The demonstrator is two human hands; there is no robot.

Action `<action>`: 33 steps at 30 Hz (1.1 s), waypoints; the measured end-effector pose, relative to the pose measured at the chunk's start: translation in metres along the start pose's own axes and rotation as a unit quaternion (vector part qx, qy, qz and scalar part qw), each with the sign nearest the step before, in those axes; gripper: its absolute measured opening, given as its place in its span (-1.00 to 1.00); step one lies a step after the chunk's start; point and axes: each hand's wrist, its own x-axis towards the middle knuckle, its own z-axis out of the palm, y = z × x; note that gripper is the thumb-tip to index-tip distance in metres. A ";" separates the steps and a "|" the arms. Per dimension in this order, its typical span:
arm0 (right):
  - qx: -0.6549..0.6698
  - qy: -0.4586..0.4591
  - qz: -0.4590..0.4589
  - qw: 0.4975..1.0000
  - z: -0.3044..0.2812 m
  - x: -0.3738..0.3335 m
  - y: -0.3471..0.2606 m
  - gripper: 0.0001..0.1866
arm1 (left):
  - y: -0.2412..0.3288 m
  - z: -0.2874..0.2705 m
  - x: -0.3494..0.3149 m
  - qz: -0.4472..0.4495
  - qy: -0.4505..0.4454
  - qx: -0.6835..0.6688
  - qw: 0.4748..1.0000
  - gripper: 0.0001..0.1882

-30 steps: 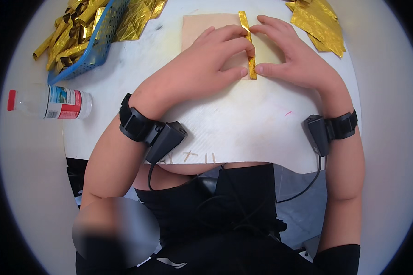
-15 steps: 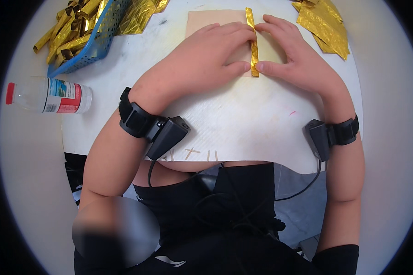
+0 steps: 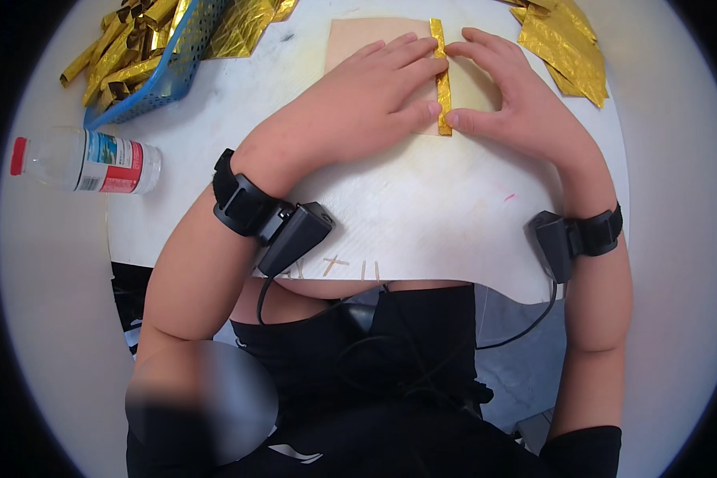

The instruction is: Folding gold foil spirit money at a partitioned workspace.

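Observation:
A sheet of tan paper [image 3: 354, 41] lies at the far middle of the white table, with a narrow gold foil strip [image 3: 444, 95] along its right edge, looking like a folded-over border. My left hand [image 3: 362, 103] rests flat across the sheet, fingers stretched, its fingertips and thumb on the strip's left side. This hand hides much of the paper. From the right, my right hand [image 3: 522, 107] touches the strip with forefinger and thumb tips spread well apart. The other right-hand fingers extend loosely. Both hands are open, and neither grasps anything.
A blue perforated basket [image 3: 163, 84] with several gold foil rolls [image 3: 111, 68] stands at the far left. Gold foil sheets [image 3: 562, 52] lie at the far right, and more foil [image 3: 243, 28] beside the basket. A red-capped plastic bottle [image 3: 88, 162] lies on its side at left.
The paper and its gold strip sit very slightly farther right in the picture, along with both hands. The left fingers have shifted a little on the strip.

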 end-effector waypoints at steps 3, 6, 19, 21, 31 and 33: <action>0.000 0.006 -0.004 1.000 0.000 0.000 0.000 -0.18 | 0.003 0.001 0.000 -0.011 0.006 0.028 1.000 -0.35; 0.000 0.008 -0.008 1.000 0.000 0.000 -0.002 -0.17 | 0.005 0.004 -0.003 -0.037 0.010 0.088 0.995 -0.32; 0.002 0.012 -0.032 0.999 -0.003 0.000 -0.006 -0.28 | 0.009 0.007 0.002 -0.062 0.016 0.091 0.994 -0.33; -0.007 0.023 -0.048 0.999 -0.003 0.000 -0.006 -0.29 | 0.010 0.008 0.002 -0.068 0.015 0.091 0.993 -0.32; 0.054 0.022 -0.042 0.997 -0.009 0.005 -0.026 -0.32 | 0.013 0.008 0.001 -0.079 0.020 0.111 0.990 -0.22; 0.034 0.038 -0.065 0.997 -0.005 0.005 -0.021 -0.32 | 0.013 0.007 0.000 -0.086 0.005 0.125 0.988 -0.19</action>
